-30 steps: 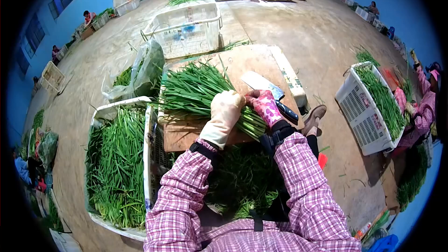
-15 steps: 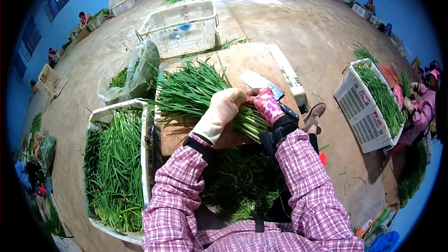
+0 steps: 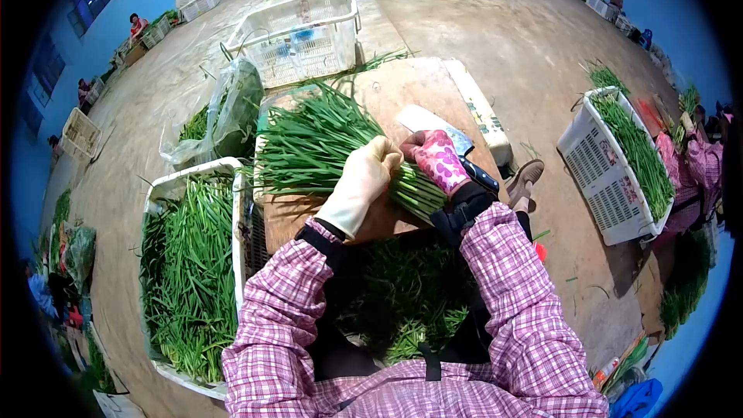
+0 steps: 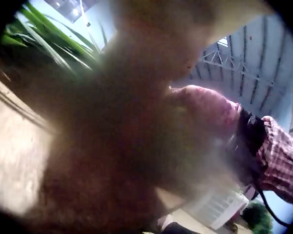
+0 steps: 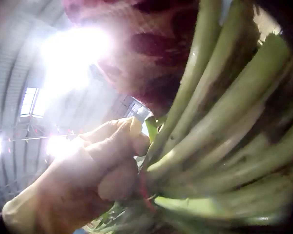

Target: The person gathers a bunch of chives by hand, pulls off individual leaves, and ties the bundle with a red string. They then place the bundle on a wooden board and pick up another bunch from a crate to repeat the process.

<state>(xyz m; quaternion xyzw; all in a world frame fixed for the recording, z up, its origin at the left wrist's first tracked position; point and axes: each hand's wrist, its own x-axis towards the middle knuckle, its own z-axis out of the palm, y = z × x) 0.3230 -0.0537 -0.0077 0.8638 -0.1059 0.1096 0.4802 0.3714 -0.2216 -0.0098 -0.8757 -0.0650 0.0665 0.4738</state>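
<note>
A thick bundle of leafy green stalks (image 3: 313, 143) lies across the wooden board (image 3: 402, 93), leaves to the left and pale stem ends towards the lower right. Round its stems runs a thin red tie (image 5: 145, 190). My left hand (image 3: 362, 182), in a cream rubber glove, pinches at the tie on top of the bundle. Close to its right, my right hand (image 3: 439, 161), in a pink patterned glove, has its fingers curled at the same tie; its fingertips are hidden. A cleaver (image 3: 437, 131) with a black handle lies behind the right hand.
Left of the board stands a white crate (image 3: 238, 248) full of loose greens, with a plastic bag (image 3: 232, 120) of greens behind it. Beyond the board is another white crate (image 3: 302, 46). At the right, a filled crate (image 3: 611, 170) stands beside another person.
Both hands stay over the bundle's stems. Their fingertips have drawn slightly apart, the left hand shifting a little to the left. The bundle and the cleaver keep their places on the board.
</note>
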